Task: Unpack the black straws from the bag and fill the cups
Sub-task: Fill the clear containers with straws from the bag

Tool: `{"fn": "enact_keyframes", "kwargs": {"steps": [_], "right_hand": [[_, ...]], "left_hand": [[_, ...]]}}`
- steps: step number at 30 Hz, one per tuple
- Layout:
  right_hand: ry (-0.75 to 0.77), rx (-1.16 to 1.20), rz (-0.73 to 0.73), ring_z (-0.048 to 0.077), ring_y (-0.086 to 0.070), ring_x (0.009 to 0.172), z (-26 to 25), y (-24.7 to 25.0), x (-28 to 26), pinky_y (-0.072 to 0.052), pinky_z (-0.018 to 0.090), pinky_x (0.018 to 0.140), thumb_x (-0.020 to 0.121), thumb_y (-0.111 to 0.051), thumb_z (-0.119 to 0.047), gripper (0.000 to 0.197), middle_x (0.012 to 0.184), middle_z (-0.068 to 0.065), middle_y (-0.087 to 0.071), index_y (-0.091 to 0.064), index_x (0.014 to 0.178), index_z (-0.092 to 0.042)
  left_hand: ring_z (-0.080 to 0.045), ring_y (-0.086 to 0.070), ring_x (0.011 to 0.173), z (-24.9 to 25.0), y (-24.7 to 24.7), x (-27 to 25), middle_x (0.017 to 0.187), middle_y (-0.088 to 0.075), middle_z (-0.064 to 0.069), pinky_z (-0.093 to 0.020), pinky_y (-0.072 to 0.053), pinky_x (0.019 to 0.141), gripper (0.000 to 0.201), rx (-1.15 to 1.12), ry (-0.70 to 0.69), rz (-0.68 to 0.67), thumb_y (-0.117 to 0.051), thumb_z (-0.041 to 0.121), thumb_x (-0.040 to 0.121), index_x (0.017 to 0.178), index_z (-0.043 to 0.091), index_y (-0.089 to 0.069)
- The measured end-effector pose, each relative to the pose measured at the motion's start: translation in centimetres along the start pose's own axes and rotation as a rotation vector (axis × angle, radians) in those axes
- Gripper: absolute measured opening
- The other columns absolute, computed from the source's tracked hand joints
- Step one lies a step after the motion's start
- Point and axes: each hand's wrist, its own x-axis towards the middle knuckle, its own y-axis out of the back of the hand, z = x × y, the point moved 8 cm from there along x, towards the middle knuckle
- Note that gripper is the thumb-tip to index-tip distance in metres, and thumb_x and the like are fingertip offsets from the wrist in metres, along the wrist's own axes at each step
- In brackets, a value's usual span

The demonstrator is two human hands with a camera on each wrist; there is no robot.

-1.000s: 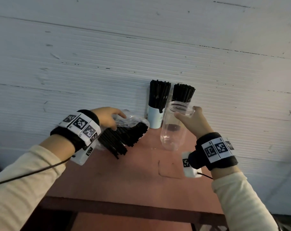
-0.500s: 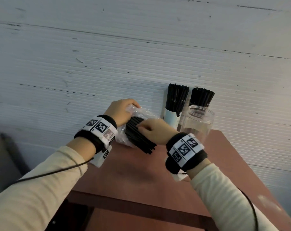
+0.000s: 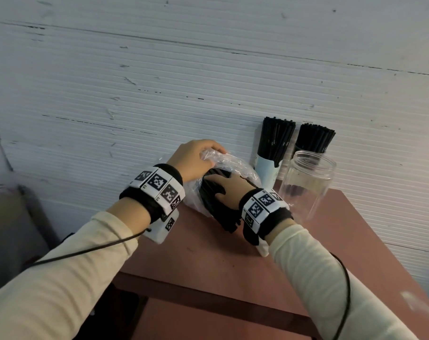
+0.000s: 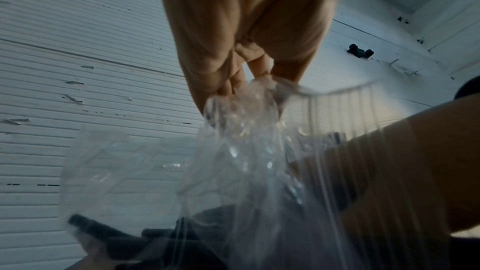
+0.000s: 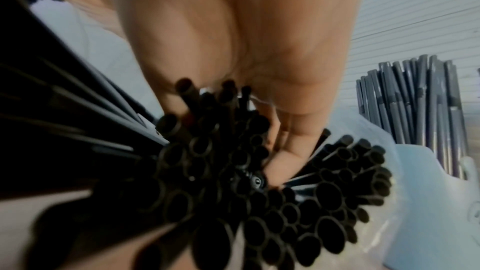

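A clear plastic bag (image 3: 235,165) of black straws (image 3: 218,212) lies on the reddish-brown table (image 3: 208,271), near the wall. My left hand (image 3: 196,157) pinches the crumpled top of the bag (image 4: 246,122) and holds it up. Reaching into the bag's mouth, my right hand (image 3: 224,188) has its fingers curled into the bundle of straws (image 5: 259,182). An empty clear jar (image 3: 306,187) stands just right of my right wrist. Behind it, a pale blue cup (image 3: 267,171) full of straws (image 3: 276,141) and a second bunch of straws (image 3: 314,139) stand upright against the wall.
A white ribbed wall (image 3: 159,82) runs close behind the table. The table's front edge (image 3: 208,298) lies below my arms and its right corner is beyond the jar. A grey object (image 3: 9,229) sits low at the left. Cables trail from both wrists.
My right hand let go of the clear jar, moved left and reached into the bag onto the straws. My left hand raised the bag's top.
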Motion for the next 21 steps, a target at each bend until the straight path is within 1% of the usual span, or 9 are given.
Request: {"fn": "enact_keyframes", "kwargs": {"steps": [2,4,7,10,12,14,15,18,21], "right_hand": [[0.029,0.002,0.011,0.03,-0.055,0.111,-0.2,0.2,-0.3,-0.044,0.035,0.092,0.095,-0.05,-0.023,0.043,0.131,0.011,-0.048,-0.046,0.135,-0.039],[0.056,0.035,0.055,0.027,-0.057,0.103,-0.3,0.8,-0.5,-0.043,0.031,0.084,0.092,-0.051,-0.017,0.032,0.118,0.008,-0.055,-0.059,0.121,-0.031],[0.06,0.079,0.099,0.022,-0.057,0.095,-0.1,1.7,-0.8,-0.046,0.03,0.081,0.086,-0.055,-0.009,0.028,0.108,0.004,-0.058,-0.064,0.106,-0.026],[0.053,0.102,0.14,0.019,-0.055,0.094,0.1,2.3,-1.4,-0.049,0.03,0.086,0.084,-0.057,-0.004,0.034,0.106,0.001,-0.057,-0.066,0.106,-0.028],[0.056,0.109,0.166,0.022,-0.056,0.102,0.2,2.6,-1.7,-0.048,0.032,0.091,0.083,-0.056,-0.003,0.04,0.113,0.003,-0.059,-0.067,0.111,-0.03],[0.073,0.093,0.18,0.023,-0.056,0.108,0.1,2.8,-2.1,-0.047,0.031,0.093,0.083,-0.057,-0.004,0.043,0.118,0.004,-0.059,-0.067,0.115,-0.03],[0.085,0.08,0.185,0.022,-0.056,0.108,-0.1,3.0,-2.4,-0.047,0.03,0.092,0.083,-0.057,-0.005,0.043,0.118,0.003,-0.06,-0.067,0.117,-0.03],[0.114,0.109,0.21,0.017,-0.059,0.099,-0.2,3.9,-3.8,-0.05,0.03,0.089,0.082,-0.059,-0.007,0.041,0.109,-0.001,-0.065,-0.069,0.113,-0.032],[0.147,0.185,0.182,0.006,-0.052,0.081,0.1,5.4,-5.6,-0.043,0.006,0.068,0.083,-0.06,-0.005,0.039,0.094,-0.007,-0.06,-0.07,0.113,-0.027]], "left_hand": [[-0.03,-0.065,0.105,-0.1,0.1,0.0,0.128,-0.061,0.013,-0.029,-0.053,0.086,0.037,-0.006,0.004,0.01,-0.063,0.007,0.086,0.109,0.037,-0.068],[-0.029,-0.065,0.104,-0.3,0.1,0.1,0.127,-0.062,0.013,-0.02,-0.047,0.079,0.038,-0.031,0.001,0.016,-0.064,0.007,0.086,0.108,0.038,-0.068],[-0.019,-0.061,0.083,-0.4,0.2,0.1,0.125,-0.064,0.01,-0.016,-0.046,0.076,0.037,-0.08,-0.012,0.036,-0.063,0.009,0.086,0.105,0.041,-0.068],[-0.016,-0.06,0.102,-0.3,0.2,0.0,0.121,-0.066,0.011,-0.023,-0.042,0.091,0.037,-0.149,-0.026,0.058,-0.062,0.009,0.086,0.104,0.041,-0.069],[-0.014,-0.059,0.114,-0.6,0.3,0.0,0.121,-0.066,0.013,-0.024,-0.042,0.1,0.037,-0.161,-0.014,0.073,-0.063,0.007,0.087,0.105,0.039,-0.069],[-0.015,-0.058,0.113,-1.2,0.2,0.2,0.125,-0.065,0.007,-0.029,-0.043,0.102,0.037,-0.133,0.017,0.055,-0.065,0.007,0.087,0.108,0.037,-0.068],[-0.012,-0.054,0.117,-1.5,0.0,0.2,0.129,-0.062,0.005,-0.027,-0.04,0.102,0.036,-0.116,0.038,0.034,-0.066,0.008,0.087,0.111,0.035,-0.067],[-0.011,-0.048,0.127,-2.2,-0.3,0.2,0.135,-0.058,0.006,-0.025,-0.036,0.102,0.034,-0.079,0.061,0.004,-0.071,0.017,0.086,0.117,0.029,-0.065],[-0.013,-0.052,0.124,-2.4,-0.3,0.1,0.132,-0.059,0.007,-0.023,-0.038,0.098,0.033,-0.011,0.013,-0.01,-0.07,0.02,0.087,0.118,0.029,-0.063]]}}
